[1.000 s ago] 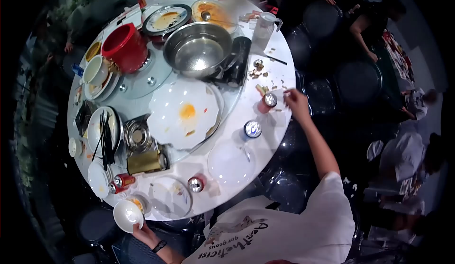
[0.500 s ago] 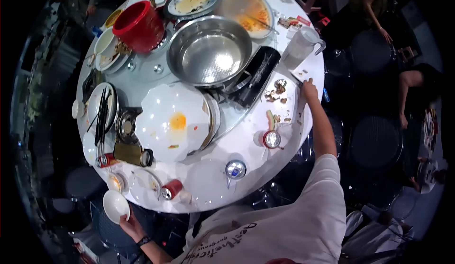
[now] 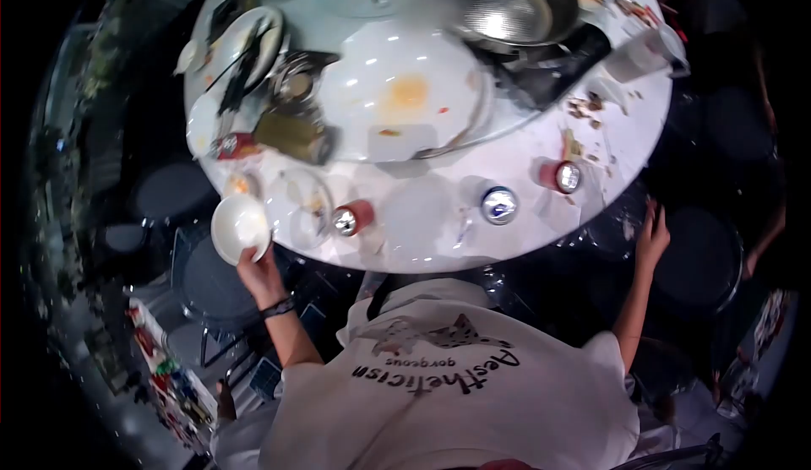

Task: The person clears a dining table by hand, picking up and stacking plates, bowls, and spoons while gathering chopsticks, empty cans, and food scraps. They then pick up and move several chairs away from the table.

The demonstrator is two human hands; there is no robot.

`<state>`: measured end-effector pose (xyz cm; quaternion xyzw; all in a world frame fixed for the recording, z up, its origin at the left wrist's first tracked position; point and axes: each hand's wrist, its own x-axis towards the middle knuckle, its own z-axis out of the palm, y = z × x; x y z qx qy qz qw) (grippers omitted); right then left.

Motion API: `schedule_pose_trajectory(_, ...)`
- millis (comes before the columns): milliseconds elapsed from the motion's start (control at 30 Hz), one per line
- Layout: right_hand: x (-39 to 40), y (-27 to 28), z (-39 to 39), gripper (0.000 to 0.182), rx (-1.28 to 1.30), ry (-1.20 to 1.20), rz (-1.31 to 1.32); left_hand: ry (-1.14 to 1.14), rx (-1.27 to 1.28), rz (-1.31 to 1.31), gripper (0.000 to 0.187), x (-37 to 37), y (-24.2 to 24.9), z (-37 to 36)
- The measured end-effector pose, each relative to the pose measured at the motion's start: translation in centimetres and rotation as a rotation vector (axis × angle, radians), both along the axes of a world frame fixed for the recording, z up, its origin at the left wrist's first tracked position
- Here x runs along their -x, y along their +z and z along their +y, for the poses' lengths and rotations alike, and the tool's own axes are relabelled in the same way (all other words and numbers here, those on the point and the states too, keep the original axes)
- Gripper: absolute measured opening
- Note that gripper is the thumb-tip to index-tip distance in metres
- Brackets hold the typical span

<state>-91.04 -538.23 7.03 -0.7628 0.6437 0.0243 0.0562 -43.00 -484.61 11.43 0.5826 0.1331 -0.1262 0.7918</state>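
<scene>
My left hand (image 3: 262, 277), with a dark band at the wrist, grips the rim of a white bowl (image 3: 240, 230) at the table's near left edge. My right hand (image 3: 653, 235) is beyond the table's right edge, its fingers closed around something small and dark that I cannot make out. Near the bowl are a stained plate (image 3: 302, 208) and a red can (image 3: 352, 217) lying on its side. Further right stand a blue and silver can (image 3: 498, 206) and another red can (image 3: 560, 176). Food scraps (image 3: 586, 108) lie on the white tablecloth beyond them.
A large stained white plate (image 3: 401, 90) lies mid-table, with a steel pan (image 3: 515, 5) behind it. A clear pitcher (image 3: 646, 54) is at the right. Chopsticks (image 3: 241, 77) rest on a plate at the left. Dark stools (image 3: 697, 259) surround the table.
My right hand has moved off the tabletop, down and outward to the right. My left hand still holds the bowl. The view has shifted, so the table sits higher.
</scene>
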Motion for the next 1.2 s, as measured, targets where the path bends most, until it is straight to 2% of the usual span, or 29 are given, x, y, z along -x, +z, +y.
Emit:
schedule_pose_trajectory(33, -2.7, -1.1, 0.4, 0.048, -0.021, 0.039, 0.035, -0.004, -0.011, -0.01, 0.058, -0.5, -0.7, 1.0)
schedule_pose_trajectory(133, -5.0, 2.3, 9.5, 0.036, 0.043, 0.113, -0.473, -0.068, -0.038, -0.036, 0.058, -2.2, -2.6, 3.8)
schedule_pose_trajectory(200, -1.1, 0.4, 22.1, 0.03, -0.077, 0.338, -0.632, -0.096, -0.032, -0.018, 0.058, -2.8, -3.3, 4.9)
schedule_pose_trajectory(267, -1.7, -3.9, 29.3, 0.024, -0.23, 0.344, -0.636, -0.114, -0.034, 0.0, 0.059, -4.0, -3.5, 6.1)
schedule_pose_trajectory(333, -5.1, -7.3, 33.1, 0.029, -0.372, 0.128, -0.57, -0.108, -0.038, 0.01, 0.059, -5.7, -3.5, 6.9)
schedule_pose_trajectory(433, -10.2, -10.7, 35.6, 0.033, -0.315, -0.024, -0.617, -0.107, 0.013, 0.044, 0.06, -9.8, -3.6, 9.4)
schedule_pose_trajectory(500, -13.3, -10.7, 36.7, 0.034, -0.308, -0.139, -0.618, -0.099, 0.013, 0.022, 0.058, -12.8, -3.3, 11.4)
schedule_pose_trajectory(533, -14.9, -10.5, 37.2, 0.033, -0.285, -0.289, -0.82, -0.136, 0.034, 0.022, 0.058, -14.4, -2.8, 12.4)
schedule_pose_trajectory(567, -13.9, -12.5, 37.3, 0.027, -0.417, -0.39, -0.964, -0.137, 0.03, 0.012, 0.059, -16.1, -3.0, 13.5)
schedule_pose_trajectory(667, -17.3, -9.1, 40.3, 0.026, -0.333, -0.527, -1.255, -0.135, -0.051, 0.017, 0.06, -20.7, -3.1, 16.0)
schedule_pose_trajectory(700, -17.5, -8.7, 41.0, 0.032, -0.315, -0.534, -1.299, -0.199, -0.119, 0.021, 0.059, -22.3, -3.6, 16.5)
schedule_pose_trajectory(767, -17.8, -7.1, 43.0, 0.047, -0.242, -0.513, -1.305, -0.339, -0.046, 0.065, 0.055, -25.1, -5.4, 16.3)
schedule_pose_trajectory(800, -18.2, -5.7, 44.1, 0.054, -0.19, -0.506, -1.274, -0.4, -0.105, 0.063, 0.051, -26.1, -7.3, 16.1)
schedule_pose_trajectory(900, -18.6, -1.2, 47.1, 0.053, 0.056, -0.575, -1.129, -0.572, -0.293, 0.032, 0.036, -28.2, -12.1, 14.9)
schedule_pose_trajectory(1000, -17.8, 3.3, 49.9, 0.046, 0.285, -0.414, -0.869, -0.568, -0.692, -0.188, 0.017, -28.1, -12.8, 13.7)
schedule_pose_trajectory(1067, -20.6, 8.4, 50.8, 0.038, 0.335, -0.271, -0.815, -0.562, -0.865, -0.334, 0.017, -28.2, -13.2, 13.7)
schedule_pose_trajectory(1133, -22.6, 9.4, 50.9, 0.031, 0.282, -0.211, -0.772, -0.562, -1.017, -0.429, 0.026, -28.5, -14.1, 14.3)
schedule_pose_trajectory(1200, -25.7, 9.7, 50.7, 0.027, 0.165, -0.163, -0.773, -0.572, -0.802, -0.292, 0.034, -28.6, -16.1, 14.6)
